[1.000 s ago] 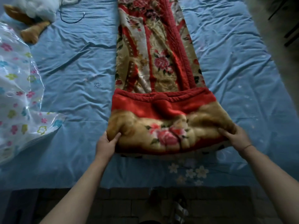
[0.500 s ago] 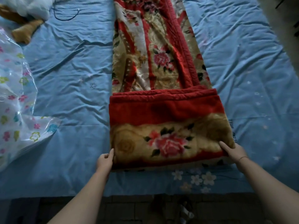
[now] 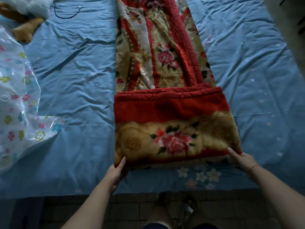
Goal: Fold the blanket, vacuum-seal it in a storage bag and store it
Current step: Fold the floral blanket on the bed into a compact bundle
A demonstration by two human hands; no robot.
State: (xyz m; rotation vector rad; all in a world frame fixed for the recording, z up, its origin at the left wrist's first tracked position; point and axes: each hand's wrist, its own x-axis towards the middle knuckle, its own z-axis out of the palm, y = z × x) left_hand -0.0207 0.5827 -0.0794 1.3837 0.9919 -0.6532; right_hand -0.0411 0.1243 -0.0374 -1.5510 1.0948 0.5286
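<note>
A person standing at the near edge of a bed grips the near end of a red-and-gold floral blanket (image 3: 171,134) with both hands. The blanket lies in a long, narrow strip down the middle of a wrinkled blue bed sheet (image 3: 74,100), running from the near edge away to the far side and out of view. Its near end is doubled over on itself, the red hemmed edge of the fold lying straight across the strip.

The left hand (image 3: 113,172) holds the near left corner of the fold: the thumb (image 3: 122,161) lies on top of the plush pile, while the remaining fingers are tucked out of sight under the edge. The right hand (image 3: 242,161) holds the near right corner in the same way, thumb (image 3: 232,152) pressed on the upper surface, the other fingers hidden beneath the fabric. The folded end spans the full gap between the two hands, its near edge level with the thumbs.

A clear plastic storage bag (image 3: 19,113) printed with small coloured flowers lies on the sheet to the left, well apart from the blanket. A plush toy (image 3: 24,20) rests at the far left corner, with a thin dark cord (image 3: 66,16) just beside it. Dark floor tiles (image 3: 132,210) show below the bed's near edge.
</note>
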